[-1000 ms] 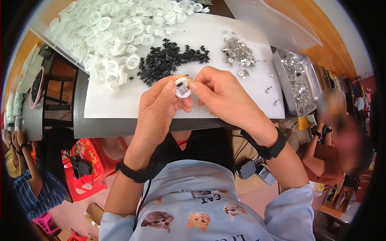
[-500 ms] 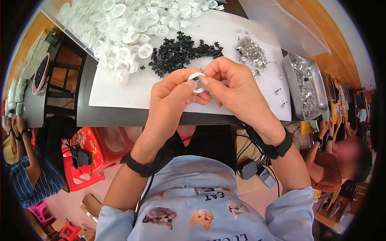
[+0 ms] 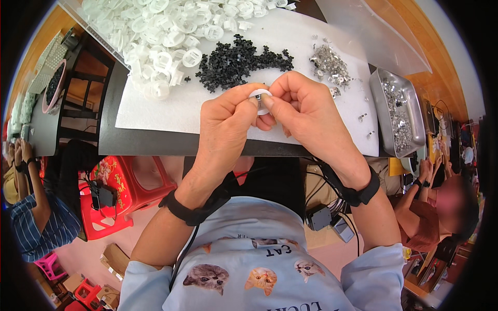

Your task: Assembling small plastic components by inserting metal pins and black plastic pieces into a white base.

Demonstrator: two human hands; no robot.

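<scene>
Both hands meet over the near edge of the white sheet around one round white plastic part (image 3: 261,107) with a dark piece at its middle. My left hand (image 3: 228,116) pinches the part's left side between thumb and fingers. From the other side, my right hand (image 3: 298,109) grips it, the thumb pressed on its face near the dark piece. Fingers cover much of the part. Just beyond the hands lies a pile of small black plastic pieces (image 3: 228,65). Farther right on the sheet is a scatter of small shiny metal pieces (image 3: 330,65).
A large heap of translucent white plastic parts (image 3: 171,26) covers the far left. To the right stands a metal tray (image 3: 377,106) of metal pieces. The white foam sheet (image 3: 155,116) lies on a dark table (image 3: 155,142). Red stools (image 3: 150,176) and co-workers flank me.
The round part has tilted, showing a narrower face, and my right thumb sits closer to its middle. The whole view has shifted slightly.
</scene>
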